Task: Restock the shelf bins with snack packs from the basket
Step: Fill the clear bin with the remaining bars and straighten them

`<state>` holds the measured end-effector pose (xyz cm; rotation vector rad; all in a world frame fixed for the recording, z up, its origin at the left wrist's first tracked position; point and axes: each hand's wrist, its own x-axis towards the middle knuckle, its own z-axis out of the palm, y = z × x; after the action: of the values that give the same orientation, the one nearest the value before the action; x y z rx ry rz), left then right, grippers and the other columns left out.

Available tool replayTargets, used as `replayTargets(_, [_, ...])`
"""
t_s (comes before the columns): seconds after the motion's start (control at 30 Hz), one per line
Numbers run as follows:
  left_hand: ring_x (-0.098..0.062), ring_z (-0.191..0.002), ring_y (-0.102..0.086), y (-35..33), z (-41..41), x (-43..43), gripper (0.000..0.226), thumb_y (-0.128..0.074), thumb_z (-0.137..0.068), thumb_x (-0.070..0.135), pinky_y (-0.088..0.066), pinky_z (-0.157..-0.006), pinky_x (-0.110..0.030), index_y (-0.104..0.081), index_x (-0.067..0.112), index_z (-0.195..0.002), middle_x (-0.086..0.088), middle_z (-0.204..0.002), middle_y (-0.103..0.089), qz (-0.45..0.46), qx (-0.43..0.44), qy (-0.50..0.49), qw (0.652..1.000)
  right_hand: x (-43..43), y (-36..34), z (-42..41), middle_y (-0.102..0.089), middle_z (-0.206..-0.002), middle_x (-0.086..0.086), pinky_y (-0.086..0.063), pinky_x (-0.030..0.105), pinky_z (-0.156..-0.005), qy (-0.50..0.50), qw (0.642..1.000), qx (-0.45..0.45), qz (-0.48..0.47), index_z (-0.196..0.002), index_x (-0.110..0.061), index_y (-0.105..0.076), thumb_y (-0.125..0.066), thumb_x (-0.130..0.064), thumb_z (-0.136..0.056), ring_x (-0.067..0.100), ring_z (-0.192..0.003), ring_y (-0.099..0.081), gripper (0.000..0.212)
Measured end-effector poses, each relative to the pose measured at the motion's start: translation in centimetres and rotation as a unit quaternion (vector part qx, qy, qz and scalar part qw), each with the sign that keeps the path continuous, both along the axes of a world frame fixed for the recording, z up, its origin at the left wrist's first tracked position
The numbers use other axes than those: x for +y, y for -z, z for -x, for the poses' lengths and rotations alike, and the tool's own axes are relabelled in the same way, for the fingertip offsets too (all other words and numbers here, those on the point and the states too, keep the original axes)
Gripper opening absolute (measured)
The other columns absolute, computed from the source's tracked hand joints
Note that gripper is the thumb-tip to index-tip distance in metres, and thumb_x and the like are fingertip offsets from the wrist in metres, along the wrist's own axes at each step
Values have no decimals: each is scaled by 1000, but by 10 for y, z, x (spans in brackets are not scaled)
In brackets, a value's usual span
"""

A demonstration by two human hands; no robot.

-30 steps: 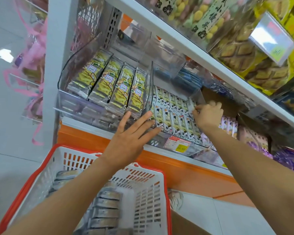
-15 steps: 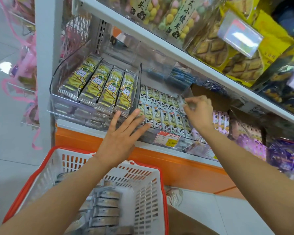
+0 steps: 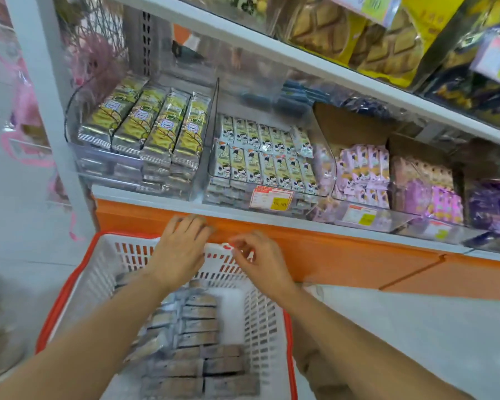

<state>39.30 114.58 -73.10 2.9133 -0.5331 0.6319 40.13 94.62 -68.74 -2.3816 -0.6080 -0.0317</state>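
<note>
seems to be the return step, between one placing and the next pick. over the far rim of the basket, just under the shelf edge: left hand with grip apart, loosely bent, holding nothing; right hand just beside it, grip also loosely curled, with no pack in it, though a little blurred at the tips. deeper in the basket, well below both hands: grey-brown snack packs lying in flat rows, many not yet moved. above, on the shelf: left bin with yellow packs, middle bin with small white packs, both looking nearly full. for the next move, probably: go down into the basket, close on one pack or a small stack, lift clear of the rim. not possible to tell which bin suits these packs.
</note>
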Motion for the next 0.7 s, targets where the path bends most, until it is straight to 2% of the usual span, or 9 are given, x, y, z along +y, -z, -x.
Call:
replayTargets(0.07, [-33,-109,-53,19,2,10,64,-81,-54,15,-35,-95,-47,-64,11,-116,-11,-112,-61,-11,59,-26,998,1,35,12,-60,-96,-4,-50,24,-75,2,998,60,23,-110,-21,-69,-63,-18,-91,5,-72,-57,21])
replayTargets(0.17, [-36,-119,-53,46,4,25,82,-89,-51,24,-40,-102,-55,-62,10,-128,-14,-122,-61,-30,145,-72,986,3,81,23,-57,-101,-4,-47,23,-79,-9,988,138,65,-116,-19,-65,-60,-20,-93,2,-76,-53,24])
replayTargets(0.23, [-37,-124,-52,63,4,33,93,-91,-52,29,-34,-108,-56,-57,8,-135,-16,-127,-60,-36,168,-91,981,3,108,24,-55,-108,-2,-46,20,-78,-8,977,190,93,-121,-19,-62,-59,-21,-94,6,-81,-54,27])
replayTargets(0.3, [-37,-128,-50,79,3,40,96,-90,-53,27,-23,-112,-53,-52,7,-139,-17,-132,-58,-47,167,-98,980,3,132,23,-55,-115,2,-42,14,-75,-1,967,229,112,-127,-20,-58,-58,-22,-96,12,-90,-55,32])
replayTargets(0.43, [-36,-137,-35,106,2,47,92,-84,-60,16,-6,-118,-51,-46,7,-143,-19,-144,-48,-48,146,-90,984,1,177,20,-50,-130,5,-42,25,-90,8,938,305,168,-138,-18,-50,-52,-21,-98,22,-115,-53,41])
replayTargets(0.5, [-37,-139,-31,116,2,46,89,-80,-65,12,-10,-118,-53,-43,8,-146,-19,-146,-44,-31,132,-92,987,-1,198,18,-47,-136,9,-40,23,-94,-2,921,334,201,-143,-15,-44,-49,-18,-99,24,-122,-49,45])
replayTargets(0.57, [-38,-139,-30,123,2,43,86,-75,-67,12,-13,-118,-54,-41,8,-146,-20,-146,-43,-19,119,-98,988,-2,217,17,-46,-139,11,-39,29,-100,11,908,358,220,-144,-14,-42,-49,-22,-99,27,-127,-45,46])
replayTargets(0.7, [-40,-139,-27,133,1,37,82,-69,-70,11,-8,-118,-53,-38,6,-146,-23,-146,-42,-10,97,-111,989,1,244,15,-49,-133,13,-45,34,-96,27,896,371,242,-135,-8,-49,-55,-19,-92,31,-122,-50,44])
